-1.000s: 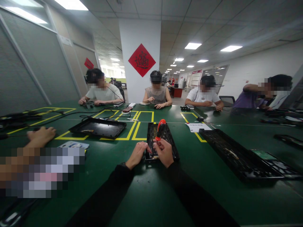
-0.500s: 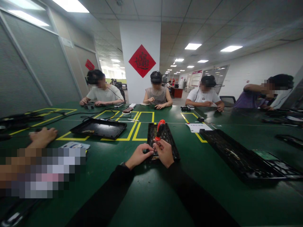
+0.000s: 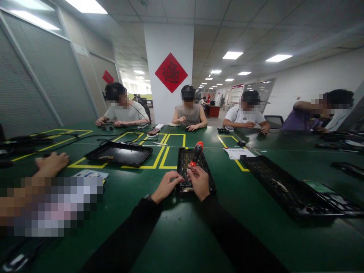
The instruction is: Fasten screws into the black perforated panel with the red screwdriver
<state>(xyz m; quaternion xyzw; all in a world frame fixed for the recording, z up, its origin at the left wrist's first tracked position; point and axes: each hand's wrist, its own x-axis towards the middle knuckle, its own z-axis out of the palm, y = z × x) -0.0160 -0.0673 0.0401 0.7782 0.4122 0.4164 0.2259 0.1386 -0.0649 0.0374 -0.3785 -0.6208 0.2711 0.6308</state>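
Note:
My right hand is closed on a screwdriver with a red and black handle. The handle points up and leans to the right; its tip is hidden by the fingers. Left of it, my left hand has thumb and fingertips pinched together at the near left edge of a black plastic housing. Whatever is between those fingertips is too small to make out. The housing lies lengthwise under both hands, its open side up, with ribs and small parts inside.
On the green table another shallow black housing lies left, with cables behind it. A long black housing and a paper sheet lie right. A neighbour's hand rests at left. Several people sit opposite.
The screwdriver's handle has tipped to the right. My hands have moved slightly apart, my left hand a little left of the screwdriver.

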